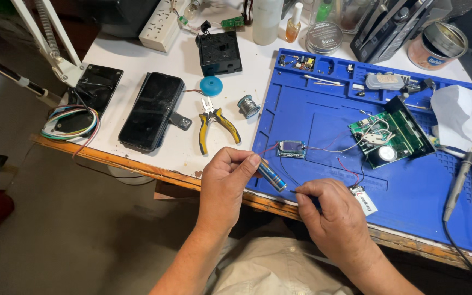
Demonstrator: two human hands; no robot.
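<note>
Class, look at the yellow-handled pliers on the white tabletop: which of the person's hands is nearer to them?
Left. The left hand is just below the yellow-handled pliers, pinching a small blue cylinder. The right hand lies farther right, over the blue mat.

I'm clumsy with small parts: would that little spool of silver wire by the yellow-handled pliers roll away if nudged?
The small spool of silver solder wire lies tilted on the white tabletop, so its round flanges would probably let it roll in a curve. It looks dense, likely heavy for its size. The wound wire seems soft and bendable.
</note>
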